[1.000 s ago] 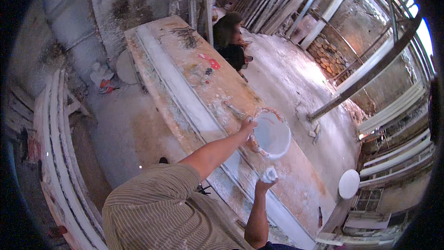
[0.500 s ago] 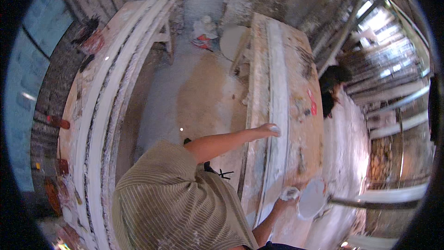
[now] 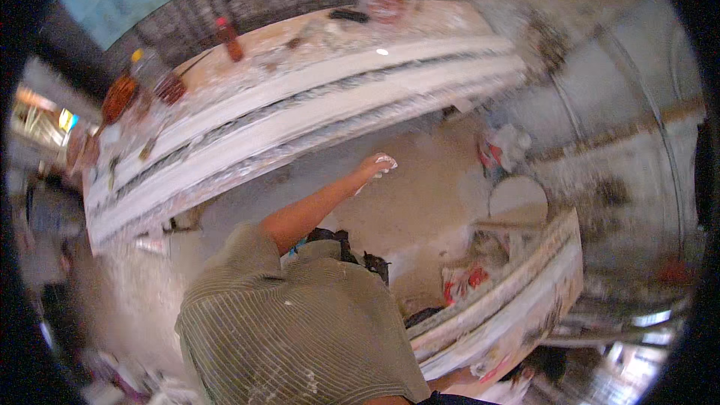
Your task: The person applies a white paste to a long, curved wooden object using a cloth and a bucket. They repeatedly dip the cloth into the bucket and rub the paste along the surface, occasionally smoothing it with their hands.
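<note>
My left hand is out over the floor between two long work tables. Its fingers are curled round a small white wad, and a thin white strip hangs below the palm. White smears coat the fingers. Low in view, my right hand is at the nearer table, beside its white moulding strip; blur and the lower edge hide its fingers. Across from me, long white plaster-like mouldings with dark grooves lie along the far table.
On the far table stand a red-capped bottle, a yellow-capped bottle and a dark-topped tub. A round pale board or basin and a white bag are by the wall at right. Red-and-white packaging lies beside the nearer table.
The view has swung left toward the other table. My left hand has come off the moulding strip and now hangs over the floor. My right hand has moved to the lower edge.
</note>
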Demonstrator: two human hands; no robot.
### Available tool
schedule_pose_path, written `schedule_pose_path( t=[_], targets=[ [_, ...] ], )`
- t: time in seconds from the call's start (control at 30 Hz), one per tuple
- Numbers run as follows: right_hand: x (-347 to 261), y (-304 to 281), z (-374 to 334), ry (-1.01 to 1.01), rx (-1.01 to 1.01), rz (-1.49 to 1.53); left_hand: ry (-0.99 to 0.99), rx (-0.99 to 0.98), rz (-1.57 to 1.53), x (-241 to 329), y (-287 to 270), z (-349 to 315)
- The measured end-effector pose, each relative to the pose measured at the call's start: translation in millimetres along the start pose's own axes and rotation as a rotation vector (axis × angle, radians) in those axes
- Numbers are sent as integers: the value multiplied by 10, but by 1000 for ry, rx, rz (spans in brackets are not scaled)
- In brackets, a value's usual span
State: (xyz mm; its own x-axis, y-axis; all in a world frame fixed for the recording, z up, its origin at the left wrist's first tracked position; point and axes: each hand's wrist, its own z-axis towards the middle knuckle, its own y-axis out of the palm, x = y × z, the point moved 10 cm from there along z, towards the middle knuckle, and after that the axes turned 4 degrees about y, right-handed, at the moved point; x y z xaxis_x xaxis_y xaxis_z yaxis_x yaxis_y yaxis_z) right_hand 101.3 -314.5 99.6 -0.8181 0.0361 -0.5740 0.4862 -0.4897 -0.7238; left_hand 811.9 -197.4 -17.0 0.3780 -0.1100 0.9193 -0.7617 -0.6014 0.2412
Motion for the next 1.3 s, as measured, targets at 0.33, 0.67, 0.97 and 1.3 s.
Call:
schedule_pose_path(
  t=[0.33, 0.67, 0.97, 1.3],
  targets=[
    [-2959, 3659, 1101, -451, -726, 329, 135, 728, -375, -304, -1729, -940],
    [-6379, 5374, -1169, -1451, -1051, 291, 286, 1328, -511, -193, -1943, -3005],
    [-7449, 3571, -4959, -1640, -1531, 640, 276, 1780, -639, -1310, -1777, -4976],
    [-7207, 1485, -8010, -2017, -1657, 909, 151, 2132, -663, -905, -1723, -7275]
  ],
)
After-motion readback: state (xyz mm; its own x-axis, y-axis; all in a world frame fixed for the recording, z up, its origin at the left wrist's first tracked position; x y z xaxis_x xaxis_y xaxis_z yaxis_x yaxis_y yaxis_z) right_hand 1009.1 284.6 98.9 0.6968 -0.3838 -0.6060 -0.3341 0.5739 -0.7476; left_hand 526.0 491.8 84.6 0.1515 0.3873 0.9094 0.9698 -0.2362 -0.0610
